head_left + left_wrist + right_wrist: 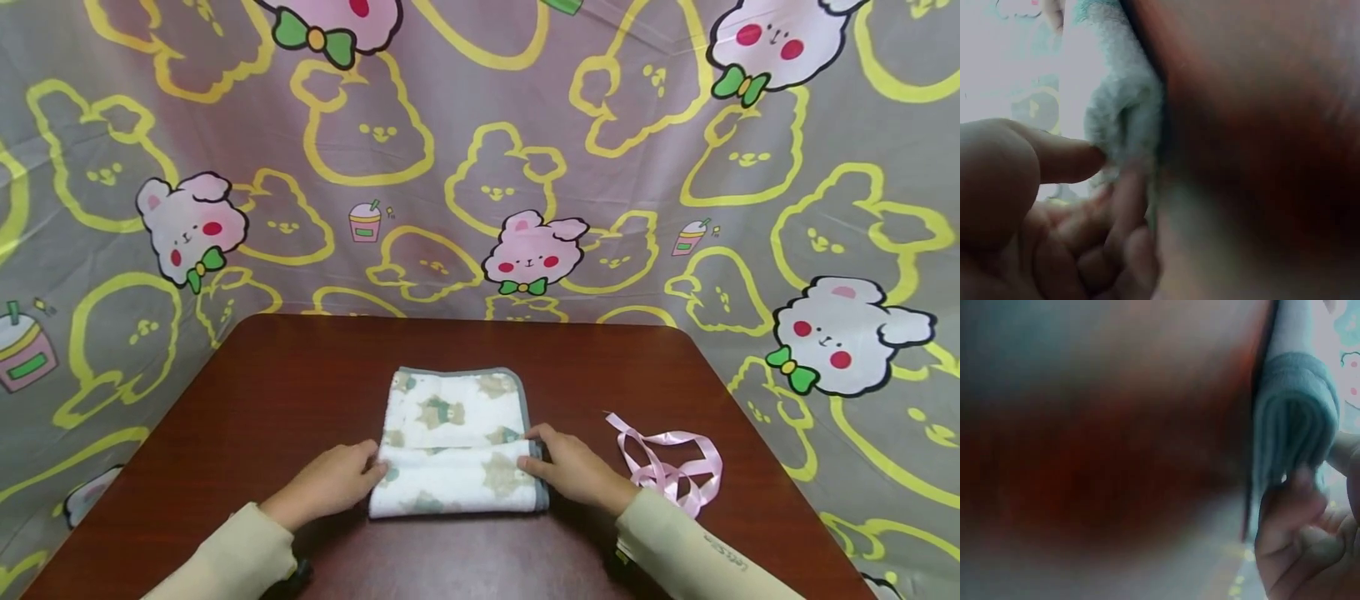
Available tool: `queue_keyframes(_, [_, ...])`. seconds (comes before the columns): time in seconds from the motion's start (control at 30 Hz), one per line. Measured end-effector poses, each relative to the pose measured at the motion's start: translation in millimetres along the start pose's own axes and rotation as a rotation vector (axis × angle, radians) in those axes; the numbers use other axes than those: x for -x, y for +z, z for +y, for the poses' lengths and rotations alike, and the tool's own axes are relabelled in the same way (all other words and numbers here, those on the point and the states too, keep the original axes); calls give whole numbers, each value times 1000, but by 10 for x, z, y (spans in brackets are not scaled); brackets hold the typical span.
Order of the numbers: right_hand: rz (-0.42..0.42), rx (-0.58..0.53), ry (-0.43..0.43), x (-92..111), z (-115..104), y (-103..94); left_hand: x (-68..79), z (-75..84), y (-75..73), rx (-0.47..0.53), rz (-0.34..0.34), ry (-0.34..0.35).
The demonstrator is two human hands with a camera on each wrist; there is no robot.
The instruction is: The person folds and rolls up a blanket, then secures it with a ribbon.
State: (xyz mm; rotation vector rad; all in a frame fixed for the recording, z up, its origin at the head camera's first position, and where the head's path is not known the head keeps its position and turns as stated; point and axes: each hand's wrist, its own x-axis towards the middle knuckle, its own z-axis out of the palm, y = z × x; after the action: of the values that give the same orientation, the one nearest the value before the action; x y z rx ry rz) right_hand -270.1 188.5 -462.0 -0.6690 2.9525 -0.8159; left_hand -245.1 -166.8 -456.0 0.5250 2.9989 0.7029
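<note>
A white towel with beige and green bear prints and a grey-green border lies on the table, its near part folded over toward the far part. My left hand holds the left side of the fold, thumb on the near layer. At the opposite side, my right hand grips the bordered edge between thumb and fingers. The left wrist view shows the thick folded end of the towel between thumb and fingers. Stacked layers of the towel curve round in the right wrist view, fingertips against their end.
A loose pink satin ribbon lies in loops to the right of the towel, near the right forearm. The brown wooden table has rounded far corners. A cartoon-printed curtain hangs round its back and sides.
</note>
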Motion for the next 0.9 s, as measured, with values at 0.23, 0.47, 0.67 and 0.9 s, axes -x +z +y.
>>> queue_keyframes(0.23, [86,194,-311,-4,-153,-101,-25,232,-90,-182,211,369])
queue_keyframes(0.47, [-113,291,-487,-18,-181,-13,4,239,64,-182,-31,466])
queue_keyframes(0.67, [-138,151,-342,-28,-198,-80,-104,155,13,-9,-26,300])
queue_keyframes(0.9, [-156,-55,-71,-114,-69,-22,-187,-41,5,230,-99,19])
